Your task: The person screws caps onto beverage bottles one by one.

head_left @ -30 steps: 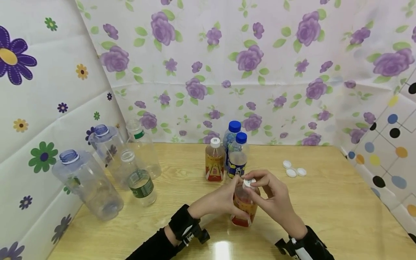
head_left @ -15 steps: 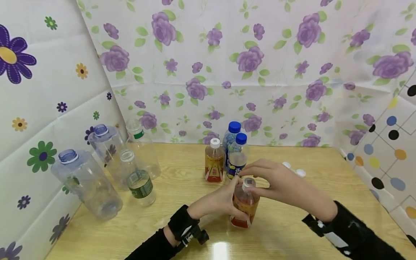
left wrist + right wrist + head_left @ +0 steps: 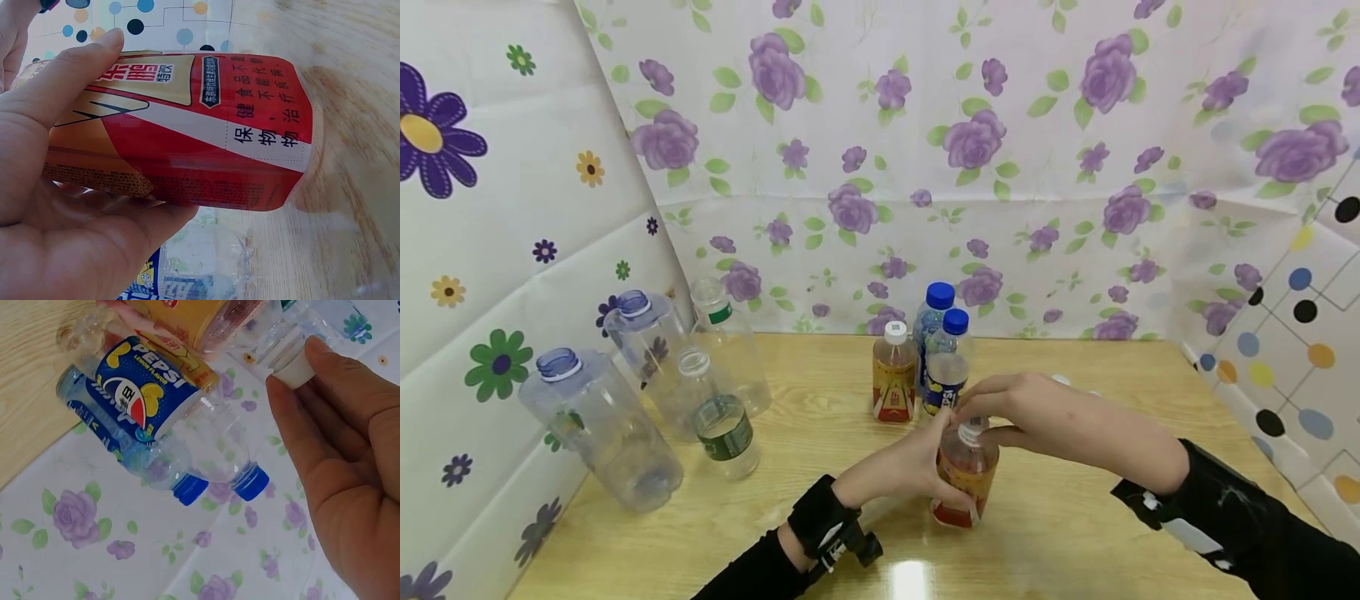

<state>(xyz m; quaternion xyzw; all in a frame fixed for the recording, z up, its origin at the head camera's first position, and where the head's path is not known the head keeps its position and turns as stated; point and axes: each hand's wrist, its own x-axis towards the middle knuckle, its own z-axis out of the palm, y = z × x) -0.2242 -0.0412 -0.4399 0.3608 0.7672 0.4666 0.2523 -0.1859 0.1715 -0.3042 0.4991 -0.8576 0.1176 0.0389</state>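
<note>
My left hand (image 3: 902, 468) grips a square-sided drink bottle (image 3: 967, 475) with a red and gold label, upright on the table. In the left wrist view its red and white label (image 3: 219, 137) lies between thumb and fingers. Thumb and fingertips of my right hand (image 3: 1048, 421) pinch the white cap (image 3: 295, 372) at the top of this bottle. Just behind stand a similar drink bottle (image 3: 894, 379) with a white cap, a blue-labelled Pepsi bottle (image 3: 946, 371) with a blue cap, and another blue-capped bottle (image 3: 928, 321).
Along the left stand large capless bluish bottles (image 3: 606, 433), a small clear bottle (image 3: 726, 433) with a green label and a taller clear bottle (image 3: 741, 350). White loose caps (image 3: 1062, 379) lie to the right, mostly hidden behind my right hand. Flowered sheets (image 3: 850, 150) wall the table.
My right forearm has swung out to the right and the hand has turned about the cap, its fingers staying at it. The hand now covers most of the loose caps. The left hand keeps its grip.
</note>
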